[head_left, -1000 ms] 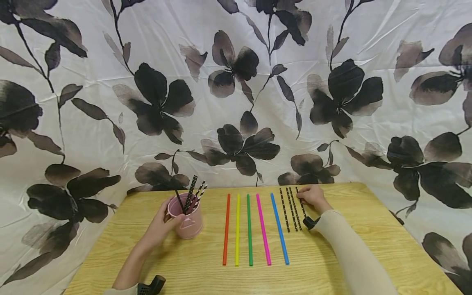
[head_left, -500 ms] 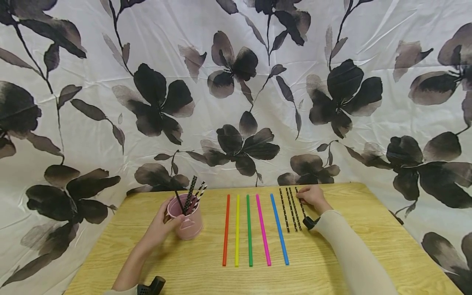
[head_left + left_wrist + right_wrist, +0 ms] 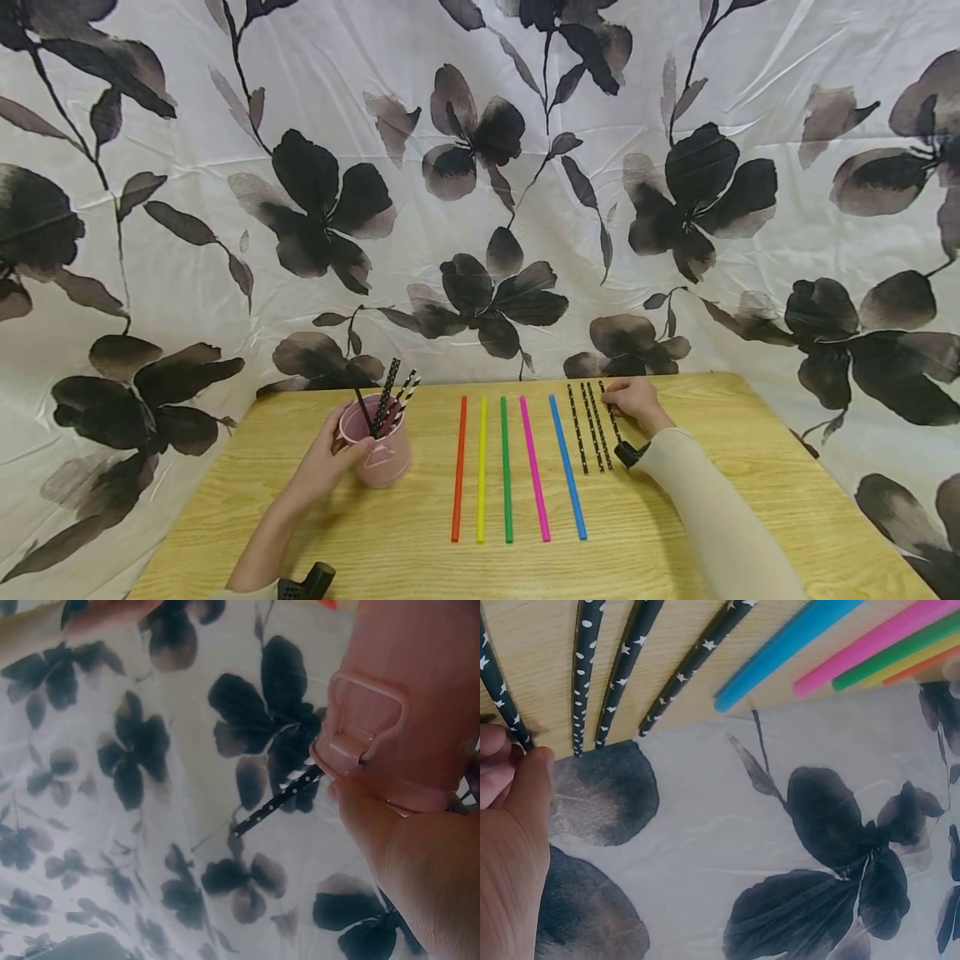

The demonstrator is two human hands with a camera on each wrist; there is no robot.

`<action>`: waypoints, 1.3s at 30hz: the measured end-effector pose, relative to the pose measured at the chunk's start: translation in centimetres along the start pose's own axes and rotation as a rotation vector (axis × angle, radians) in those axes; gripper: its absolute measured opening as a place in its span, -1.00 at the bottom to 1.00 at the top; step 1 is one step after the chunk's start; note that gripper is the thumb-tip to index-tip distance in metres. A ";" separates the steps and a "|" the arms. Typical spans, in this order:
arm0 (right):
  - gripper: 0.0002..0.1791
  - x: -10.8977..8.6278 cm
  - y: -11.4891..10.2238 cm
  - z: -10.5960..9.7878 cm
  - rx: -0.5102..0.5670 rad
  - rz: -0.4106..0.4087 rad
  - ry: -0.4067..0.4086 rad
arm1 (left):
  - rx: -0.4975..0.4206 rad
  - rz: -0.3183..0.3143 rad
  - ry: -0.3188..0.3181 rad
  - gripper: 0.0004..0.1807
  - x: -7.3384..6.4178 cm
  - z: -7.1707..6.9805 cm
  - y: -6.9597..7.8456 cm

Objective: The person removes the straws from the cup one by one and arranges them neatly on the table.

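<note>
Head view: the left arm reaches forward, the left hand [image 3: 332, 454] curled round a pink bucket [image 3: 386, 468] at the counter's [image 3: 390, 550] left side; patterned straws [image 3: 389, 385] lean from its mouth. The right arm extends obliquely inward, the right hand [image 3: 636, 398] at the far edge.

Left wrist view: the thumb [image 3: 365, 814] presses the bucket's outside near the rim, beside a wire handle [image 3: 405, 712].

Right wrist view: thumb and fingers pinch one end of a star-printed black straw [image 3: 496, 682], just beside three similar straws [image 3: 622, 664].
</note>
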State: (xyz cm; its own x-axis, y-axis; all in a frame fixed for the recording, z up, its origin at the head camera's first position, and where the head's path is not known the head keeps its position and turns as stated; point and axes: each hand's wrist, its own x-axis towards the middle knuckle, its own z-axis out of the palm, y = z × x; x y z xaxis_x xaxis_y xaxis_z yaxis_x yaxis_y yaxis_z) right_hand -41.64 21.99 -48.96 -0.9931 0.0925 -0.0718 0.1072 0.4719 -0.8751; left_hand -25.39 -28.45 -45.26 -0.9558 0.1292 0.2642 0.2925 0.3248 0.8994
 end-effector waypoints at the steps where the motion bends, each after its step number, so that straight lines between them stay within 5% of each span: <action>1: -0.75 -0.1 -0.1 0.0 0.003 -0.002 0.001 | -0.002 -0.001 0.000 -0.25 0.0 0.0 0.0; 6: -0.78 -0.5 -1.6 0.1 0.029 -0.043 0.059 | -0.001 -0.004 0.002 -0.26 0.1 0.0 0.0; 12: -0.79 -2.1 -6.0 2.4 0.019 -0.130 0.116 | -0.001 -0.012 0.003 -0.24 0.0 0.1 0.1; 25: -0.83 -8.2 -15.3 11.3 0.238 -0.403 -0.175 | 0.011 -0.009 -0.012 -0.25 -0.1 -0.1 0.1; 32: -0.83 -11.1 -17.8 15.0 0.310 -0.440 -0.300 | 0.003 -0.007 -0.003 -0.25 0.0 -0.1 -0.1; 39: -0.78 -14.6 -20.1 16.4 0.404 -0.434 -0.361 | 0.024 -0.011 -0.005 -0.25 0.0 -0.2 -0.3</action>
State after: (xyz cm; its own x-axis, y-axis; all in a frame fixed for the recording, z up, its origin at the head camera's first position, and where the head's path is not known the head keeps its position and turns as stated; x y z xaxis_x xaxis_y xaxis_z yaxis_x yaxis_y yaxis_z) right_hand -30.02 -3.29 -38.17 -0.9032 -0.3611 0.2321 -0.2602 0.0305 -0.9651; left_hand -25.47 -28.77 -45.42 -0.9589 0.1297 0.2524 0.2824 0.3483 0.8938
